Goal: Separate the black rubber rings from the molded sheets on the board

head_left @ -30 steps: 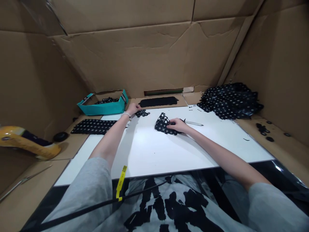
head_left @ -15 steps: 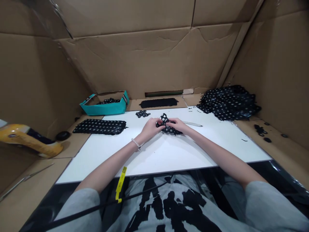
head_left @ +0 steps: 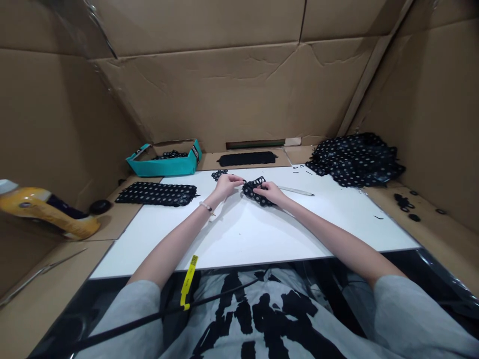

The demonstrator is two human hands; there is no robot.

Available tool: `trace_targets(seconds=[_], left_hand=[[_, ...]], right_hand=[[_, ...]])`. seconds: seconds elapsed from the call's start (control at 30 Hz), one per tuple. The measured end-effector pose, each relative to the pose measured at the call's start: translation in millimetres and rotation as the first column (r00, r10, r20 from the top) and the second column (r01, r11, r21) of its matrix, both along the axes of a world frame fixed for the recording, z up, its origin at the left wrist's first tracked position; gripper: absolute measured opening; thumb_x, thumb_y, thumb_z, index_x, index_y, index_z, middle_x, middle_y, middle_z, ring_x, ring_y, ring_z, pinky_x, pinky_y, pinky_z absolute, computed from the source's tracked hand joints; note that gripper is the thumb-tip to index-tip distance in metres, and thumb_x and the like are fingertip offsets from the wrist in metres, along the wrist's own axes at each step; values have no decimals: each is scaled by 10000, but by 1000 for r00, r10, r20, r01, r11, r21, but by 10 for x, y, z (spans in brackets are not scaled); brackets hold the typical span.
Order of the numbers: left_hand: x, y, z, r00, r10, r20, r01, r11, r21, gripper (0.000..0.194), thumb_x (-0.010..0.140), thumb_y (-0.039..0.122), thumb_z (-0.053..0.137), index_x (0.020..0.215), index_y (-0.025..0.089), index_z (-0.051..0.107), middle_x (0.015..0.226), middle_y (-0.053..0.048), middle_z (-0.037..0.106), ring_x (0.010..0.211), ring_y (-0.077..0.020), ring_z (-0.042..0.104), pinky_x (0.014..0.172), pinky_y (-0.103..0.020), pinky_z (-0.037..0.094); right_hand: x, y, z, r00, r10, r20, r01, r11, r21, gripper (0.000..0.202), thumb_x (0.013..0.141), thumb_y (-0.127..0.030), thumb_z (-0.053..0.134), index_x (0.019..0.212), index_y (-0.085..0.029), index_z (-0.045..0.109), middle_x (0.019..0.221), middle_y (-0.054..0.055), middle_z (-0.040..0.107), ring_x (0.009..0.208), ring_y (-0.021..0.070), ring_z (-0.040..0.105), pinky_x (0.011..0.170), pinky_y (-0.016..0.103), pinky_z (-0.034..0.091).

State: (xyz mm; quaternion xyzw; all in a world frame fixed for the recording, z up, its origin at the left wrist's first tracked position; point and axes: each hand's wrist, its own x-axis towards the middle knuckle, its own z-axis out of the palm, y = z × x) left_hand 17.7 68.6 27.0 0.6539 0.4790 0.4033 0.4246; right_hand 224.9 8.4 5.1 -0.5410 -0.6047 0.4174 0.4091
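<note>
A black perforated piece (head_left: 258, 192) with round holes is above the white board (head_left: 239, 244), near its middle. My right hand (head_left: 270, 193) is closed on the right part of this piece. Just left of the piece, my left hand (head_left: 227, 185) has its thumb and forefinger pinched together on something small and dark at the fingertips, too small to make out. Behind my left hand lies a small cluster of black rings (head_left: 219, 174), partly covered by the hand. A white pen-like tool (head_left: 297, 190) rests on the board, right of my right hand.
A teal box (head_left: 164, 167) holding dark pieces stands at the back left, with a black dotted strip (head_left: 159, 194) before it. Another black strip (head_left: 247, 158) lies at the back. Dotted black sheets (head_left: 355, 159) are piled back right. A yellow bottle (head_left: 48, 209) lies left, near tweezers (head_left: 47, 268).
My left hand has moved left, away from the black perforated piece, and its fingers have come together in a pinch. My right hand still holds the piece, which has turned and spread a little.
</note>
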Motion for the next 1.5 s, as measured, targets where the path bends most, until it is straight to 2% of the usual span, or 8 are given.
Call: trace_targets(seconds=[0.23, 0.33, 0.43, 0.53, 0.7, 0.83, 1.13, 1.5], left_hand=[[45, 122, -14, 1000, -22, 10, 22, 998, -65, 334, 558, 398, 896, 766, 162, 784, 865, -98, 782, 870, -261, 696, 798, -362, 523], [-219, 222, 7, 982, 180, 50, -178, 983, -51, 302, 655, 370, 842, 841, 142, 774, 935, -111, 777, 863, -236, 686, 746, -327, 515], [-614, 381, 45, 879, 467, 94, -472, 880, 41, 256, 757, 286, 750, 962, 133, 748, 1058, -117, 761, 911, -200, 673, 785, -300, 515], [-853, 547, -2, 838, 542, 59, -545, 835, 68, 268, 731, 248, 752, 973, 135, 730, 1010, -113, 761, 887, -205, 678, 775, -298, 522], [-817, 761, -173, 858, 474, -197, -427, 872, 239, 72, 719, 211, 715, 766, 157, 727, 879, -108, 764, 906, -262, 689, 871, -351, 500], [-757, 737, -158, 783, 471, -406, -291, 854, 431, 190, 756, 215, 684, 919, 162, 767, 1029, -124, 761, 1076, -319, 642, 1040, -438, 387], [9, -240, -3, 858, -67, -510, 334, 826, 453, 261, 828, 441, 708, 932, 206, 754, 964, -64, 756, 971, -263, 607, 938, -393, 426], [183, -303, -157, 980, -151, -127, 163, 982, 92, 229, 703, 320, 747, 856, 152, 777, 875, -79, 778, 810, -216, 669, 765, -319, 495]], right_hand=[[41, 58, 15, 1000, -24, -9, 24, 1000, 16, 363, 633, -531, 668, 670, -190, 548, 622, -30, 535, 639, 141, 468, 642, 274, 347], [61, 22, 18, 999, 26, 31, -25, 998, -50, 326, 625, -490, 673, 657, -194, 542, 581, -40, 502, 591, 131, 435, 601, 272, 315], [105, -31, 41, 993, 97, 66, -92, 992, -82, 313, 646, -484, 671, 687, -188, 579, 598, -33, 527, 597, 138, 458, 600, 271, 330], [146, -58, 63, 990, 52, 134, -50, 999, -19, 318, 689, -495, 659, 728, -184, 609, 644, -21, 569, 652, 155, 501, 629, 269, 352], [170, -56, 70, 987, 43, 154, -53, 997, 61, 283, 686, -426, 714, 800, -179, 635, 780, -5, 657, 768, 169, 563, 737, 270, 409], [180, -56, 107, 987, 3, 158, 12, 995, -95, 265, 689, -335, 742, 884, -168, 675, 852, 25, 706, 780, 178, 606, 719, 263, 434], [136, -80, 120, 1000, -12, 19, 13, 997, -71, 217, 711, -319, 695, 836, -145, 658, 666, -23, 616, 642, 132, 520, 647, 255, 426], [30, -89, 31, 997, 23, -69, -19, 998, 58, 219, 717, -298, 666, 881, -158, 626, 837, 15, 680, 819, 174, 612, 835, 303, 479]])
